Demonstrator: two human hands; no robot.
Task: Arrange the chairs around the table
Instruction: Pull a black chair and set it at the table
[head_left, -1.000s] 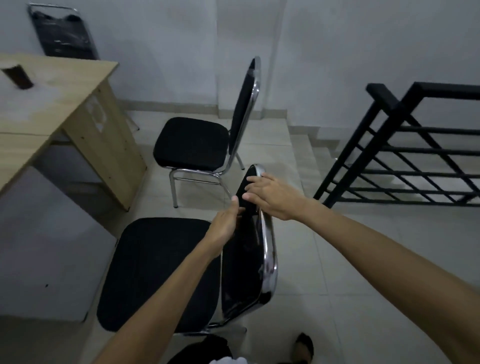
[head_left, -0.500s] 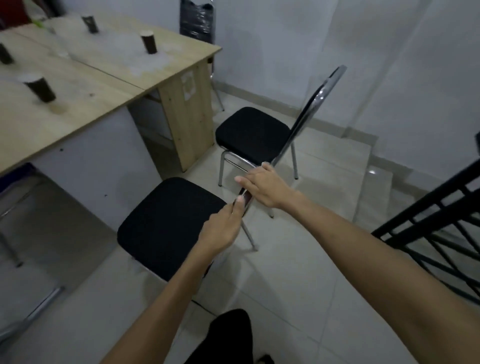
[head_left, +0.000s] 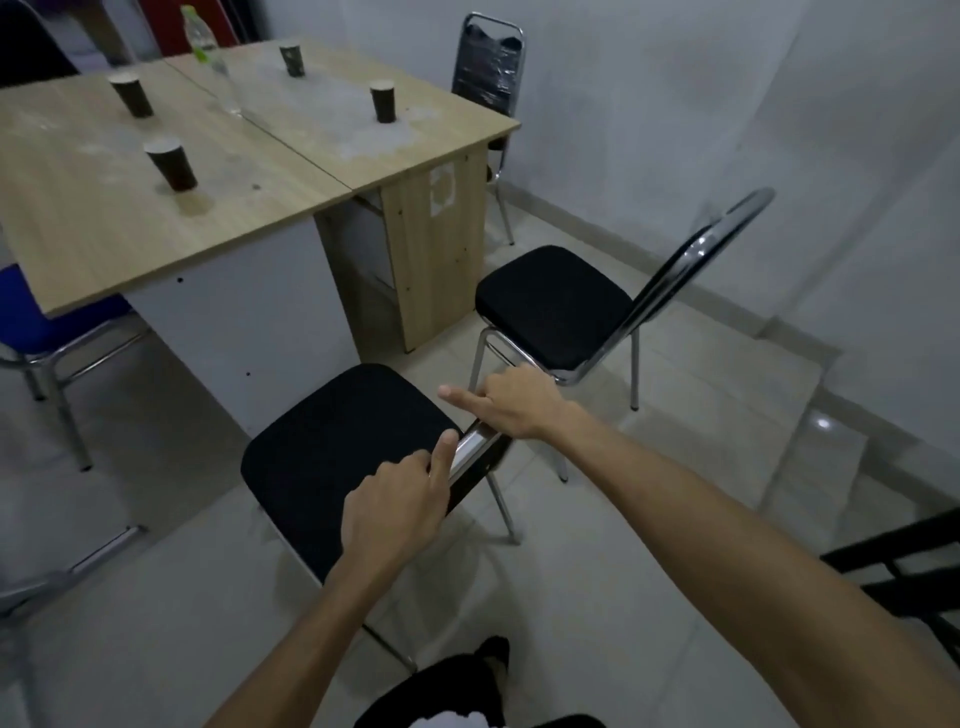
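Observation:
A black padded chair (head_left: 337, 447) with a chrome frame stands right in front of me, its seat facing the wooden table (head_left: 104, 223). My left hand (head_left: 400, 504) grips the top of its backrest, thumb on the chrome rim. My right hand (head_left: 514, 405) rests on the same rim further along, forefinger stretched out. A second black chair (head_left: 556, 306) stands just beyond, by the table's corner. A third chair (head_left: 488, 57), wrapped in plastic, sits at the table's far side against the wall.
Several dark paper cups (head_left: 171, 163) and a plastic bottle (head_left: 208, 52) stand on the table. A blue chair (head_left: 26, 322) is tucked in at the left. A step down (head_left: 810, 431) and a black railing (head_left: 904, 566) lie to the right.
The view has swung left and up, so more of the table shows. The near chair has moved closer to the table, with both hands still on its backrest.

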